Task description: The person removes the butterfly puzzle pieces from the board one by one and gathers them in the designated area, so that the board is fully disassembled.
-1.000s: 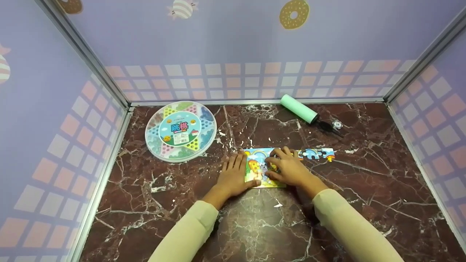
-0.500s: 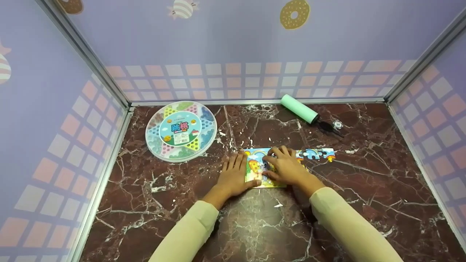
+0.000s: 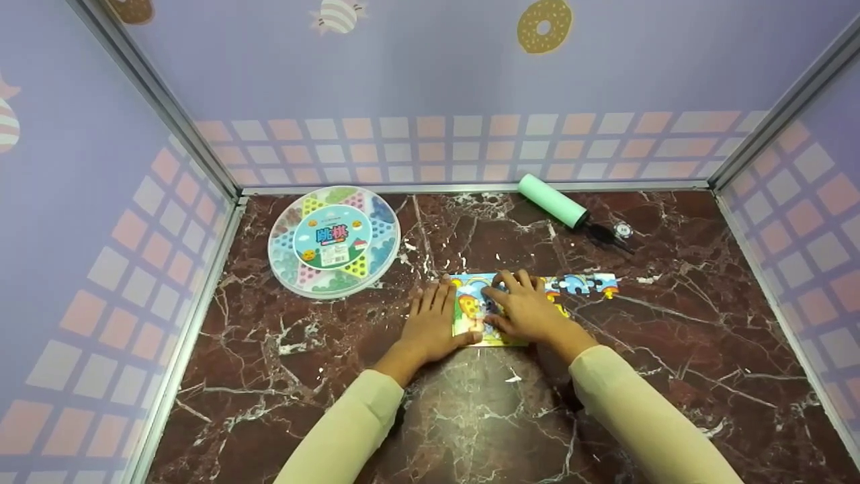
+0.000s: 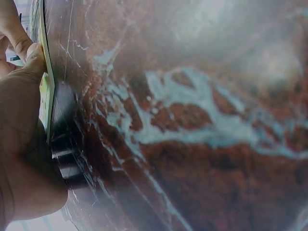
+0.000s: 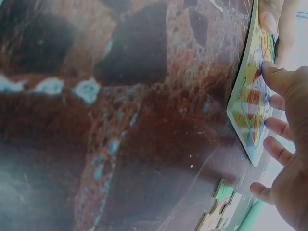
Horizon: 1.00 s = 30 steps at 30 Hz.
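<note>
A jigsaw puzzle board [image 3: 466, 308] with a bright cartoon picture lies on the dark red marbled surface. My left hand [image 3: 428, 324] rests flat along its left side, the thumb [image 4: 36, 55] on its near edge. My right hand [image 3: 531, 310] is over the board's right part; in the right wrist view its thumb and fingertips touch the picture of the board [image 5: 252, 103]. Whether a piece is under those fingertips is hidden. Loose puzzle pieces [image 3: 576, 285] lie in a row to the right, some partly covered by the right hand.
A round Chinese checkers set [image 3: 332, 243] lies at the back left. At the back right are a mint-green hand pump [image 3: 552, 202] with a black end and a small round disc [image 3: 623, 230]. Patterned lilac walls [image 3: 470, 81] enclose the surface on three sides.
My right hand has shifted slightly left over the board, showing a little more of the yellow piece beside it. The left hand has stayed in place.
</note>
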{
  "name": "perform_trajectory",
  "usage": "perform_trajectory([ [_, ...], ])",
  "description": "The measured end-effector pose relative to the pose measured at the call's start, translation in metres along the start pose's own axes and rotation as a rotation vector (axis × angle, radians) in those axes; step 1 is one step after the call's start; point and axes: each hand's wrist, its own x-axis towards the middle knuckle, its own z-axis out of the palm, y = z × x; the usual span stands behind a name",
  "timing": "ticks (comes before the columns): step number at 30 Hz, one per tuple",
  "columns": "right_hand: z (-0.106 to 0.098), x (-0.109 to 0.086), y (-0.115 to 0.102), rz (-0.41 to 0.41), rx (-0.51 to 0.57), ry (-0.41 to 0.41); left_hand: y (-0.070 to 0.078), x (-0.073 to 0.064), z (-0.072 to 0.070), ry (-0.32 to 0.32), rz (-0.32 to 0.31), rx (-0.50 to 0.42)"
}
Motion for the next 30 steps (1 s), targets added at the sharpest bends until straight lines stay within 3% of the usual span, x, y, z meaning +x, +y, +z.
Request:
perform_trajectory([
  [30, 0.002, 0.008, -0.013, 0.051, 0.026, 0.007, 0.000, 0.000, -0.002, -0.008, -0.011, -0.019],
])
